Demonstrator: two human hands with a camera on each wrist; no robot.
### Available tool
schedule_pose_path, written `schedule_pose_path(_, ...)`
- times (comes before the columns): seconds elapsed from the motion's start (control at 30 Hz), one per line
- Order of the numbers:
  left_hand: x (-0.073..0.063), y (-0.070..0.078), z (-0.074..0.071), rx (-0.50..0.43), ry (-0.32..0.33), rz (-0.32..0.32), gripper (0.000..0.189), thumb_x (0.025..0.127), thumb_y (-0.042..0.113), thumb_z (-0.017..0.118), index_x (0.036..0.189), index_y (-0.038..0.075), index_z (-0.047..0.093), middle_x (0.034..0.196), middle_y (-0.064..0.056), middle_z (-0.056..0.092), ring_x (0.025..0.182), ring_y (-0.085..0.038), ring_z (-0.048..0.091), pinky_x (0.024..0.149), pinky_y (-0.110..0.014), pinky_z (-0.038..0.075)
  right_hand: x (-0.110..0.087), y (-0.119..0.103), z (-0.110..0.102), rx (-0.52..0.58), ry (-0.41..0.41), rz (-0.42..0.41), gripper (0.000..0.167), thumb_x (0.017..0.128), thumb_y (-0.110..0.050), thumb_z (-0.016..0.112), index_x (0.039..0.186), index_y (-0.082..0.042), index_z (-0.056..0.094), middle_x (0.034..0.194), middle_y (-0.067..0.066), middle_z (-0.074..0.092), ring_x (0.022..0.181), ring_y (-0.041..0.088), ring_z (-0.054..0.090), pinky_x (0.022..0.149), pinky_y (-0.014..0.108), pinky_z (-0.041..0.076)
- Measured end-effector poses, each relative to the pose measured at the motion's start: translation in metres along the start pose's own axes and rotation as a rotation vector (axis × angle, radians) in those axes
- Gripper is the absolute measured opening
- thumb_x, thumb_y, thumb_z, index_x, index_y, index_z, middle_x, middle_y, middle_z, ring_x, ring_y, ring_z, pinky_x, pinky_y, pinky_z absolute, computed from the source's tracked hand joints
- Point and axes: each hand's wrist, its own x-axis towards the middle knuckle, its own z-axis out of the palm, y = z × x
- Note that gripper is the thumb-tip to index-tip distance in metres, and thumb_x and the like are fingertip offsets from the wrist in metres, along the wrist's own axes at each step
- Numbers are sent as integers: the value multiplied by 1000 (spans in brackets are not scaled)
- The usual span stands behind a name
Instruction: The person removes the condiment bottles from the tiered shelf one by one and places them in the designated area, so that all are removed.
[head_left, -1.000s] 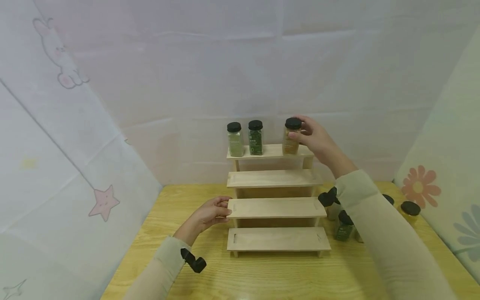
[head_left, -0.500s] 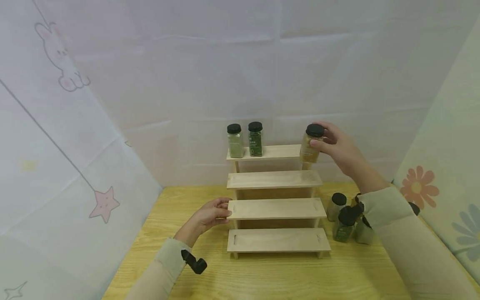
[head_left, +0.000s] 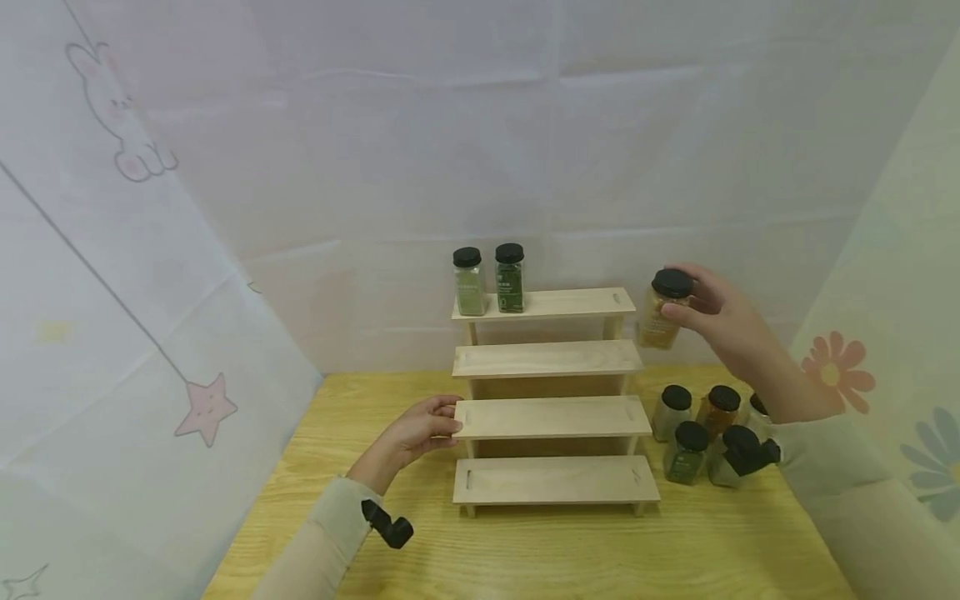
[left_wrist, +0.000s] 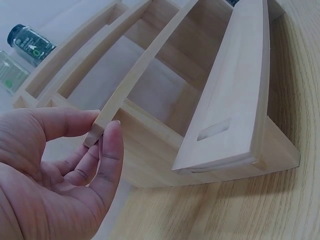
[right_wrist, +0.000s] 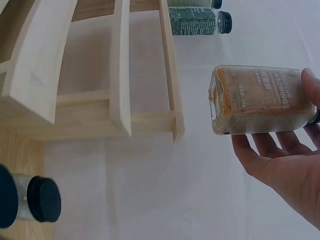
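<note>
In the head view, a clear, square-sided glass jar with orange-brown powder and a black lid (head_left: pixel 660 323) is up in the air, just right of the pale wooden four-step rack (head_left: pixel 551 418). The right hand's (head_left: pixel 723 323) grip pinches it near the lid. The step looks like moving the jar beside the rack; the next move probably needs a steady hold. Its long axis is nearly upright, lid up, leaning a bit away from the rack. In the left wrist view, the left hand's (left_wrist: pixel 57 175) grip pinches the end of the rack's second step up. In the right wrist view, the jar's long axis lies across, bottom free, not touching the rack.
</note>
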Motion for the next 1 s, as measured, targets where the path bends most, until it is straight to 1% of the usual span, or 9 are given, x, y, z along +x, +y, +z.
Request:
schedule_pose_path(0.23,1,-1,-1,7,-1,6,67,96,1,65,154,-1,33,120,-13,47,86,-16,56,81,-32,59,-21,13,-15,-71,35,54,58,103,-26,61,156,-25,37,143,-7,47,126,-1,47,89,8,43)
schedule_pose_path(0.57,2,-3,0,-3,4,2,66,95,1,65,154,0,35,116,-11,49,86,-16,57,78,-30,59,-55,33,-39,-198,68,84,58,104,-26,61,157,-28,37,127,-26,55,115,-7,55,82,7,44)
schedule_pose_path(0.63,3,-3,-1,-4,4,-1,66,95,0,65,154,0,35,118,-11,51,87,-17,58,78,-30,59,-61,36,-44,-261,88,127,61,102,-33,62,157,-33,36,129,-25,55,136,9,42,100,19,38)
schedule_pose_path(0.67,3,-3,-1,-3,4,-1,66,96,0,65,154,0,35,118,-12,51,87,-17,58,78,-30,59,-63,37,-46,-285,96,149,62,102,-37,63,157,-35,35,134,-18,57,144,21,29,113,37,26)
schedule_pose_path(0.73,3,-3,-1,-4,3,-1,66,96,0,65,154,0,34,120,-13,51,87,-17,59,78,-30,59,-67,39,-50,-331,105,193,66,100,-44,63,158,-39,33,143,-2,57,146,46,-1,99,77,1)
schedule_pose_path(0.8,3,-3,0,-7,3,-3,66,95,0,65,154,-1,35,121,-14,51,88,-17,59,78,-29,59,-71,42,-54,-371,114,220,69,98,-50,64,158,-43,31,148,14,53,137,59,-21,77,86,0)
schedule_pose_path(0.87,3,-2,0,-8,4,-4,66,95,0,65,154,-1,34,119,-13,51,87,-17,58,77,-29,59,-75,45,-57,-335,104,207,68,99,-45,64,159,-40,31,146,18,54,137,53,-30,83,88,-2)
schedule_pose_path(0.93,2,-2,0,-9,7,-4,66,95,0,65,154,0,35,119,-13,51,87,-17,58,78,-29,59,-78,49,-59,-308,96,168,65,102,-38,62,159,-36,31,140,2,61,148,39,-16,108,74,5)
schedule_pose_path(1.0,2,-2,0,-8,8,-2,66,95,0,65,154,0,35,119,-13,51,87,-17,58,78,-30,59,-82,54,-62,-270,90,114,63,103,-29,61,159,-31,32,134,-19,58,150,10,5,117,34,27)
